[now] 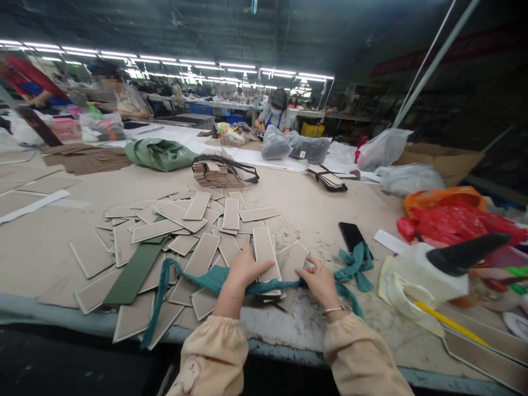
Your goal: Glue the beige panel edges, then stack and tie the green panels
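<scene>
My left hand (242, 270) is closed around a small stack of beige rectangular panels (266, 253) with pale edges, its thumb lying across the front. A teal fabric strip (210, 278) runs across the stack and under both hands, its left end hanging over the table edge. My right hand (320, 283) is closed, with its curled fingers on the strip beside the stack. Its fingertips are next to another beige panel (295, 257). Several loose panels (198, 250) lie in a heap to the left, with a dark green strip (136, 275) on top.
A black phone (350, 235) lies at the right beside a bunched teal strip (359, 267). Nearby are a white bottle with a black nozzle (437, 269), a yellow pencil (449, 322) and red plastic bags (457, 223). Tied bundles (220, 170) and a green bag (159, 154) stand farther back. Co-workers sit beyond.
</scene>
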A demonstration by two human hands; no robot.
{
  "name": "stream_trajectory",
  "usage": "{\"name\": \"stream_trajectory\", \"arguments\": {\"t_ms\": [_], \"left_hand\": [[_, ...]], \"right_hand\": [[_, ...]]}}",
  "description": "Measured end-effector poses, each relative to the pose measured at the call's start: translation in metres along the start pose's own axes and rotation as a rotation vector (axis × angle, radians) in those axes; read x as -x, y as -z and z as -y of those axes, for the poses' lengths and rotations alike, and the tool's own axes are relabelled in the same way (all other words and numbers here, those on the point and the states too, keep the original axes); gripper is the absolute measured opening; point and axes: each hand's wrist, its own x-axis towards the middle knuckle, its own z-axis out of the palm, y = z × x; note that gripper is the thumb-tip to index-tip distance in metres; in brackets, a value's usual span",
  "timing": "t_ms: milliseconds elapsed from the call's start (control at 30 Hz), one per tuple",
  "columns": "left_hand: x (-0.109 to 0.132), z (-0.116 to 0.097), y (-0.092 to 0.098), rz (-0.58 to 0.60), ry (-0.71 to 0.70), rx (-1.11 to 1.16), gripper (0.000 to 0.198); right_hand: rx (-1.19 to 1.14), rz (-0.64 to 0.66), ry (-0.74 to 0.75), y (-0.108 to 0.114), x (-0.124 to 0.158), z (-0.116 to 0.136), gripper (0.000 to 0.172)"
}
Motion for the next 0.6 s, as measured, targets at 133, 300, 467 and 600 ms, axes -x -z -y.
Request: {"name": "stream_trajectory", "arguments": {"t_ms": [133, 300, 467, 600], "left_hand": [[0.004, -0.001, 0.002, 0.010, -0.039, -0.088, 0.084], [0.005, -0.002, 0.004, 0.036, -0.084, -0.099, 0.083], [0.005, -0.002, 0.003, 0.034, -0.060, -0.122, 0.081], [0.004, -0.001, 0.002, 0.047, -0.066, -0.135, 0.083]], "right_hand": [[-0.060, 0.051, -0.028, 0.005, -0.005, -0.008, 0.049], [-0.024, 0.113, -0.014, 0.005, -0.007, -0.005, 0.035], [0.166, 0.085, 0.005, 0.004, -0.004, 0.007, 0.049], [0.361, 0.051, 0.000, 0.001, -0.001, 0.016, 0.068]]}}
